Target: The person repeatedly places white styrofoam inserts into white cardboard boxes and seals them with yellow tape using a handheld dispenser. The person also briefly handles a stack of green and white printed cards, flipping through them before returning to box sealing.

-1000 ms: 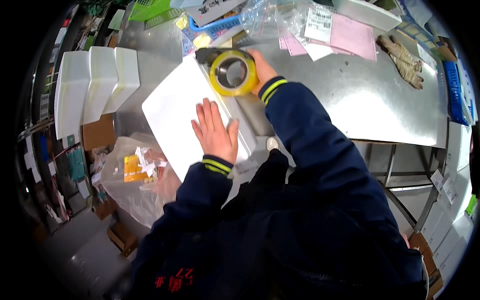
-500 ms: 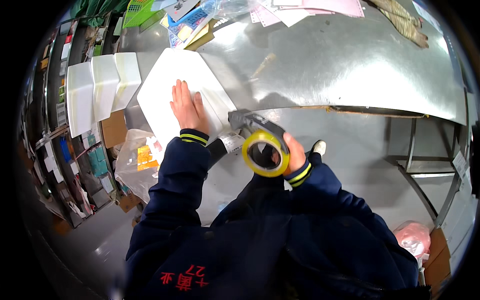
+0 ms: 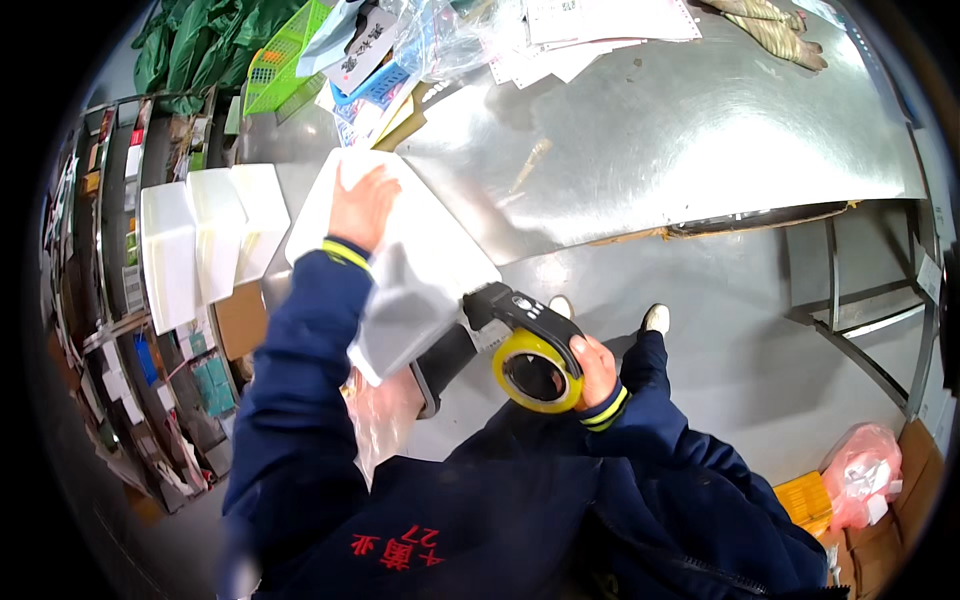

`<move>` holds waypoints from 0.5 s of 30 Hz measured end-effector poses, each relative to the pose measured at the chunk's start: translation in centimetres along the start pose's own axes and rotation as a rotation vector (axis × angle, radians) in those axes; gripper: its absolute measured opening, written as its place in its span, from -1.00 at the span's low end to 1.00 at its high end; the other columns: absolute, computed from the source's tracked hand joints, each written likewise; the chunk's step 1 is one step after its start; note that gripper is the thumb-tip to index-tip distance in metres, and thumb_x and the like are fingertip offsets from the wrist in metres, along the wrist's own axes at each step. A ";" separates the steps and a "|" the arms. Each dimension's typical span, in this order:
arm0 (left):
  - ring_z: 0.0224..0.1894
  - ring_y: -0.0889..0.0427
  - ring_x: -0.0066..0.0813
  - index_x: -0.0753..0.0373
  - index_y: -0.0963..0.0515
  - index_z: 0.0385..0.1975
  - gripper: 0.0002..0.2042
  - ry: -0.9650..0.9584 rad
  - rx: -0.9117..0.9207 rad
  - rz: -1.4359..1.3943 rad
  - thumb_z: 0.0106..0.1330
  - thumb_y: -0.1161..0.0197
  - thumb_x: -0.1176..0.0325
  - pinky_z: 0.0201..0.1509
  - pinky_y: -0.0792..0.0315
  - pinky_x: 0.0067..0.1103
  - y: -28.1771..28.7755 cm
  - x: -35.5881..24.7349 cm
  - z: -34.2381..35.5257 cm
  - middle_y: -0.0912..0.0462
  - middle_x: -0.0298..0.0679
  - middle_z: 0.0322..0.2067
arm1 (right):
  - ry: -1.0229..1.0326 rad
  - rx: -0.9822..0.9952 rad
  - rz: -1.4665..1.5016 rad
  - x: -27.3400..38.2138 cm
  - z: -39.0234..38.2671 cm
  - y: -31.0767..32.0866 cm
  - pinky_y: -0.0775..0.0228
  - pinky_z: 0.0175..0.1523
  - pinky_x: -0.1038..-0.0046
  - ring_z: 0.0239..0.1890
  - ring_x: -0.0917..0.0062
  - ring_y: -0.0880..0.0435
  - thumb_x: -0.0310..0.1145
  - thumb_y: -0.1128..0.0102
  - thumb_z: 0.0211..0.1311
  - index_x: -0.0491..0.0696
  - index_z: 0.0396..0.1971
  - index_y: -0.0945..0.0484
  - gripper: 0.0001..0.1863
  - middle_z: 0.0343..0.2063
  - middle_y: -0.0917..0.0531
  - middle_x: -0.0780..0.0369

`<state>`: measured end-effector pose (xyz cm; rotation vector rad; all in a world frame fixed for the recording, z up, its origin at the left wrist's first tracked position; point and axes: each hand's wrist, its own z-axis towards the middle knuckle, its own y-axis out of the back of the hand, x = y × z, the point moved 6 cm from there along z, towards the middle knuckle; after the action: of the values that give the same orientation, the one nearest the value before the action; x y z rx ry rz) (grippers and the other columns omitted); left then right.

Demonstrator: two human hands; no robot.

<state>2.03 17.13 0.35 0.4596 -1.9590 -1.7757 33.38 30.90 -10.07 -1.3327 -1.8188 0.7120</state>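
Steel worktop [image 3: 640, 180], broad, glaring on its right. White box [image 3: 440, 225], at the worktop's left end; on top lies our left grip [image 3: 362, 210], fingers bent, though whether it clasps or merely presses, we cannot tell. Our left sleeve [image 3: 300, 330] covers part of the box's left side. White panels [image 3: 215, 235], three, overlapping, left of the box. Green basket [image 3: 283, 65], beyond. Blue basket [image 3: 378, 86], near the box's far end. Tape dispenser [image 3: 520, 310], black, wrapped by our right grip [image 3: 597, 372], its head just beside the box's near right corner. Yellow tape roll [image 3: 508, 380], mounted thereon.
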 end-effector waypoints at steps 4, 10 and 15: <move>-0.17 -0.57 -0.22 0.24 -0.54 -0.29 -0.55 0.428 -0.164 0.030 0.42 0.32 0.11 0.29 -0.01 -0.23 -2.2 13.5 1.1 -0.66 -0.23 -0.39 | 0.060 0.025 0.026 -1.7 -0.5 -0.7 -0.40 -0.22 0.59 -0.33 0.57 -0.56 -0.22 -0.02 0.25 -0.26 -0.07 -0.43 -0.58 -0.27 -0.60 0.18; -0.12 -0.50 0.12 0.38 -0.59 -0.34 -0.23 1.208 -0.079 -0.323 0.25 0.34 -0.30 -0.01 -0.30 -0.29 -7.2 23.7 -13.4 -0.57 0.19 -0.31 | 0.090 -0.033 0.017 -3.7 1.9 -0.8 -0.36 -0.49 0.64 -0.48 0.60 -0.54 -0.09 0.06 0.27 -0.24 -0.04 -0.42 -0.50 -0.28 -0.59 0.20; 0.06 -0.41 0.01 0.40 -0.38 0.02 -0.50 1.056 -0.514 -0.033 0.31 0.06 0.06 0.17 -0.24 -0.34 -3.5 14.3 -19.3 -0.43 0.14 0.02 | -0.037 0.022 -0.020 0.9 17.6 -13.2 -0.46 -0.25 0.51 -0.33 0.55 -0.59 -0.13 -0.08 0.20 -0.21 -0.16 -0.49 -0.58 -0.32 -0.60 0.20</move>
<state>0.18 -7.02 -0.28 0.9742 -0.7498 -1.4748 11.62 27.74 -9.19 -1.2934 -1.8457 0.7491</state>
